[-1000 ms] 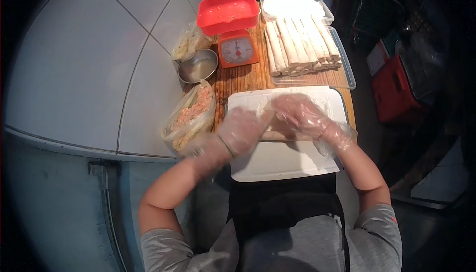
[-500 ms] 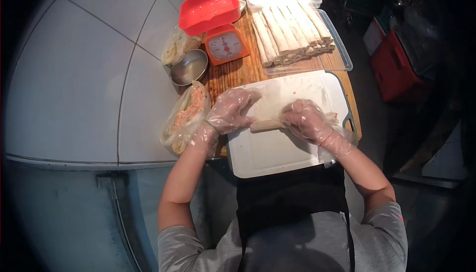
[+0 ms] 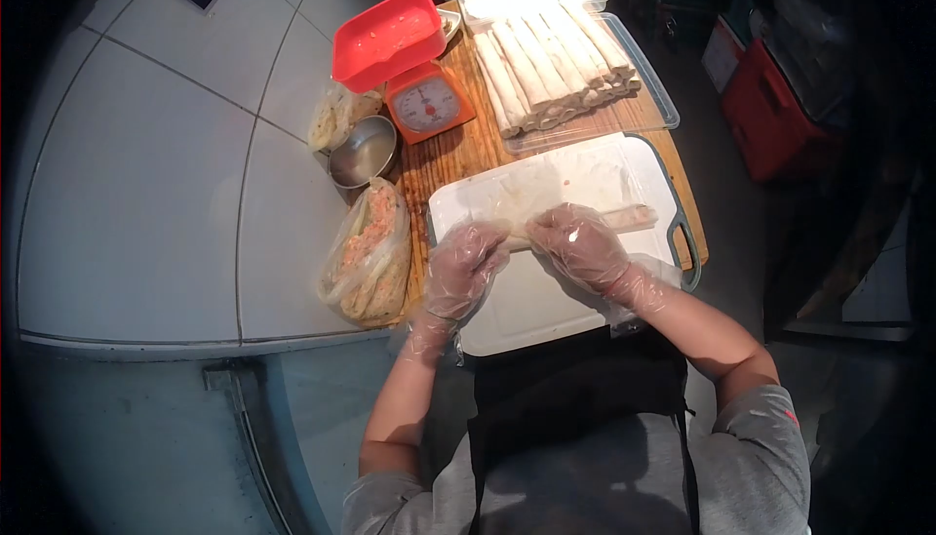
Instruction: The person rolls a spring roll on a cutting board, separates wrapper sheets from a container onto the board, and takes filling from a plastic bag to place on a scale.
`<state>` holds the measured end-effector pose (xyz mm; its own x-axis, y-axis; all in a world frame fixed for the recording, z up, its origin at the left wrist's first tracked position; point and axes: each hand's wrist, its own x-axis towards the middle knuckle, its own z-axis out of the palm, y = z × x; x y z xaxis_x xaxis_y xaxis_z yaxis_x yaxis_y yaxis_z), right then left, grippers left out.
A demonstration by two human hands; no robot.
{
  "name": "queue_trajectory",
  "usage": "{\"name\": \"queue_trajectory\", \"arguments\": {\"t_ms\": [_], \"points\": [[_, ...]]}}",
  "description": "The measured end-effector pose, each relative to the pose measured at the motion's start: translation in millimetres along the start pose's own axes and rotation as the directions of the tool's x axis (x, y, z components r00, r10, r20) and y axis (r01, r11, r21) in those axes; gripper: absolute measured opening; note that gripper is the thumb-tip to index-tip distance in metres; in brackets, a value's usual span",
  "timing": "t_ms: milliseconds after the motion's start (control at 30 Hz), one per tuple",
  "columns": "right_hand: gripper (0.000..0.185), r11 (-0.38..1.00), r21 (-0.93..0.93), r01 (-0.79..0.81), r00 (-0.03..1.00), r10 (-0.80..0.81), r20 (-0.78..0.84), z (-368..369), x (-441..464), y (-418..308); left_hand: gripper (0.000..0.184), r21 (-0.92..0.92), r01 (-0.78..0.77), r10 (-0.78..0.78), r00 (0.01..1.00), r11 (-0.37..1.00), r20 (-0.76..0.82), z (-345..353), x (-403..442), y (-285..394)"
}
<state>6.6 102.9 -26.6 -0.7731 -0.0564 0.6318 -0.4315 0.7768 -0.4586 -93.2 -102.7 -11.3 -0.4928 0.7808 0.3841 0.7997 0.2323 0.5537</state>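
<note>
A pale, thin spring roll (image 3: 632, 218) lies across the white cutting board (image 3: 526, 316), and a bit of filling shows at its right end. My right hand (image 3: 582, 250), in a clear plastic glove, is curled over the roll's middle. Gloved the same way, my left hand (image 3: 468, 267) pinches the left end with fingers bent. The two hands nearly meet, hiding part of the roll. Behind it, the wrapper sheet (image 3: 534, 189) is hard to tell from the board. A clear bag of pinkish filling (image 3: 366, 252) sits left of my left hand.
Beyond the board, stacked rolls (image 3: 556, 67) lie on a clear plastic lid (image 3: 658, 96), near a tub of white wrappers (image 3: 597, 0). An orange scale (image 3: 429, 106) carries a red tray (image 3: 388, 39). A metal bowl (image 3: 364, 153) and another bag (image 3: 336, 118) stand left.
My left hand has come down and closed from a spread grip into a pinch. My right hand has shifted left along the roll, exposing its right end. The camera view has shifted.
</note>
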Motion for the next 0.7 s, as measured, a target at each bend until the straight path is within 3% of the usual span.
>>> {"name": "queue_trajectory", "arguments": {"t_ms": [267, 367, 533, 633, 700], "points": [[0.018, 0.997, -0.058, -0.051, 0.999, 0.052, 0.015, 3, -1, -7, 0.037, -0.066, 0.046, -0.046, 0.999, 0.997, -0.008, -6, 4, 6], [0.019, 0.990, -0.099, -0.096, 0.992, 0.103, 0.066, -7, -8, -6, 0.040, 0.194, -0.049, 0.045, 0.999, 0.980, 0.023, 0, -3, -7], [0.025, 0.978, -0.184, -0.102, 0.993, 0.112, 0.045, -34, -36, 24, 0.040, 0.342, -0.057, 0.039, 0.998, 0.938, 0.058, 2, 20, 52], [0.026, 0.960, -0.254, -0.114, 0.987, 0.139, 0.086, -56, -45, 29, 0.035, 0.102, 0.007, -0.011, 0.999, 0.995, 0.038, 21, 25, 53], [0.024, 0.951, -0.273, -0.142, 0.975, 0.182, 0.125, -60, -49, 30, 0.033, 0.136, -0.063, 0.060, 0.998, 0.989, 0.023, 27, 23, 39]]}}
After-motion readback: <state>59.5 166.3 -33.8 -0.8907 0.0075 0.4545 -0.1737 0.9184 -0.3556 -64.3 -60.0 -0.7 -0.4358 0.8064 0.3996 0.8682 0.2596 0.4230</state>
